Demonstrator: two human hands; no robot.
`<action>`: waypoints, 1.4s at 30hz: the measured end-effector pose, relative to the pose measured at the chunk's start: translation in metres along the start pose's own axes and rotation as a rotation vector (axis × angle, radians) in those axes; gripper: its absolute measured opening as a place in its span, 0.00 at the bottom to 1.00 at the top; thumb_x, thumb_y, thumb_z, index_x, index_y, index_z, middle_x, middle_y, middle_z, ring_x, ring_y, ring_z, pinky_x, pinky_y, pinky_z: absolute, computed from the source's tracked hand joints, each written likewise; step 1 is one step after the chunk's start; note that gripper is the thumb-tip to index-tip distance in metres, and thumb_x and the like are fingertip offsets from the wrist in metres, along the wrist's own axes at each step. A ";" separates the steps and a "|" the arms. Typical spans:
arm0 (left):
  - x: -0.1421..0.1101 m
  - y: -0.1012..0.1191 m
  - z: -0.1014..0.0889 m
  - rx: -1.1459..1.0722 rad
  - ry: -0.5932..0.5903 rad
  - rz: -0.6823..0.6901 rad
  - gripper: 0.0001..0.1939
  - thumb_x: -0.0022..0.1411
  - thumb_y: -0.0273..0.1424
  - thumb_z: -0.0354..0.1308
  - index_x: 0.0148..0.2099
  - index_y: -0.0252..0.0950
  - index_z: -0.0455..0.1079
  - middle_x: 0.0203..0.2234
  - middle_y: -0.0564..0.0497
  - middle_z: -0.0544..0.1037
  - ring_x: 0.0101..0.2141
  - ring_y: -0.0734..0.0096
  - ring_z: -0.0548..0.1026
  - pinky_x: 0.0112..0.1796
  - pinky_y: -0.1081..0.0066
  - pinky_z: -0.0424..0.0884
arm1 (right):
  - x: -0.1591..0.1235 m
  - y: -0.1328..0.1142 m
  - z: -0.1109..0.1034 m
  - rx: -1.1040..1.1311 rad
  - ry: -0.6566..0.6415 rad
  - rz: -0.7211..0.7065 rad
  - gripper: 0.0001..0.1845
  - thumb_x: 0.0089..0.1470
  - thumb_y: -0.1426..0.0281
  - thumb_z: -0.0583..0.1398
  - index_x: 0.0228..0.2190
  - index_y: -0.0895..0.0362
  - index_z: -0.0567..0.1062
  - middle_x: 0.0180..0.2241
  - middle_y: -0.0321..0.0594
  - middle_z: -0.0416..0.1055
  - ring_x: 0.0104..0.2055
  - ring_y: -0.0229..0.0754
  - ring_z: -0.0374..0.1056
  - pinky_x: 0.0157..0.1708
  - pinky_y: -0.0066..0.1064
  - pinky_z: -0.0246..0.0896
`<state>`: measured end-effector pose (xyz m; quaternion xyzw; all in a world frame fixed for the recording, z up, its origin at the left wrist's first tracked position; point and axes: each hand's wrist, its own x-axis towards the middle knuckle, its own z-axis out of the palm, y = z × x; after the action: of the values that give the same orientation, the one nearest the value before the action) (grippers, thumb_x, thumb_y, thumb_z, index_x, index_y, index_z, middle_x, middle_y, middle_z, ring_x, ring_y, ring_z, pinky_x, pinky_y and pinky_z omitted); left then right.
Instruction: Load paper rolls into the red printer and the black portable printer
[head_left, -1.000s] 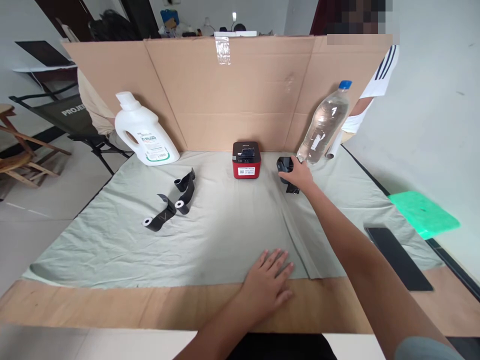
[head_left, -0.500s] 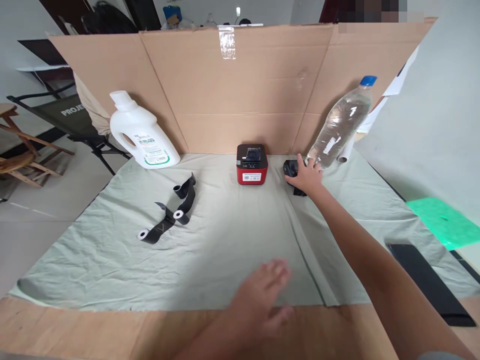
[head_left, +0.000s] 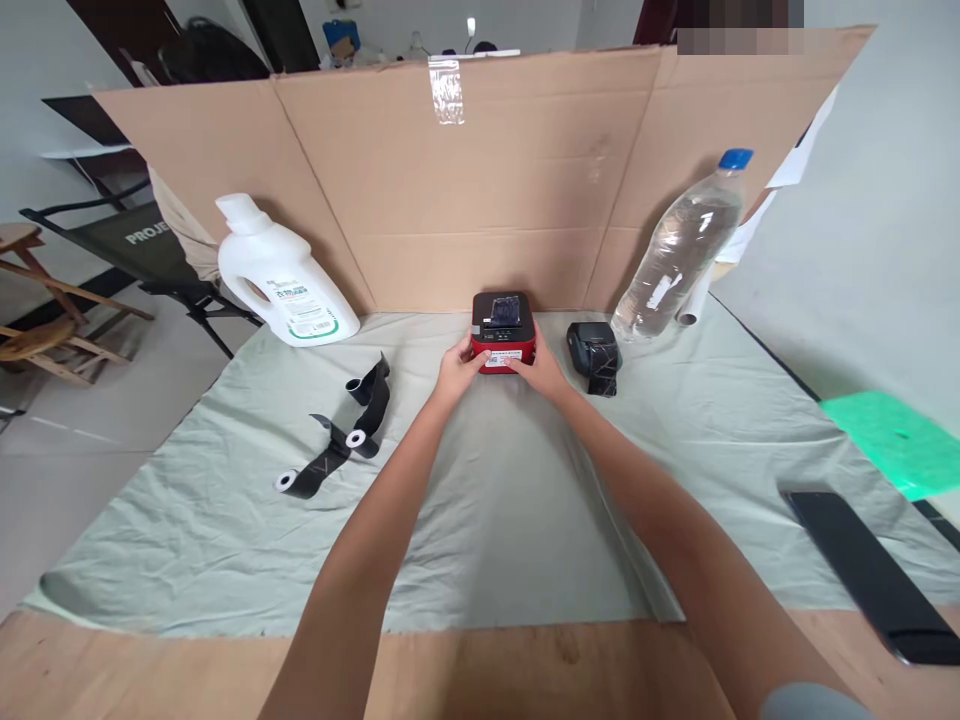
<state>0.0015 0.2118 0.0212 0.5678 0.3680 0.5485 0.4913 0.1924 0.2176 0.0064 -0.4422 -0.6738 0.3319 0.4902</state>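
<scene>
A small red and black printer (head_left: 487, 326) sits on the cloth at the foot of the cardboard, with a dark strip on its top and a white label on its front. My left hand (head_left: 459, 368) grips its left side, thumb on the front face. On the opposite side, my right hand (head_left: 545, 372) holds it the same way. Just right of that hand stands a black portable printer (head_left: 582, 344), untouched, with a dark strip hanging out of its front.
Rolls of black paper (head_left: 361, 443) lie partly unrolled at left. A white detergent bottle (head_left: 289, 280) and a clear plastic bottle (head_left: 679, 250) lean against the cardboard screen (head_left: 480, 180). A black phone-like slab (head_left: 862, 560) rests at right, near a green sheet (head_left: 892, 435).
My right hand has left the black portable printer and moved left to the red one. My left hand has reached forward from the near edge onto the red printer's left side.
</scene>
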 end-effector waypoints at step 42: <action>-0.273 0.076 0.027 0.746 0.072 0.565 0.15 0.61 0.37 0.68 0.49 0.39 0.75 0.40 0.44 0.83 0.40 0.61 0.82 0.40 0.64 0.81 | -0.269 -0.131 -0.037 -0.429 -0.104 -0.133 0.54 0.58 0.60 0.66 0.73 0.41 0.40 0.68 0.47 0.57 0.68 0.62 0.56 0.63 0.63 0.61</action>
<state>-0.0160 -0.0720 0.0257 0.7643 0.3876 0.5103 0.0719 0.2263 -0.0806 0.0345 -0.4731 -0.7809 0.1704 0.3706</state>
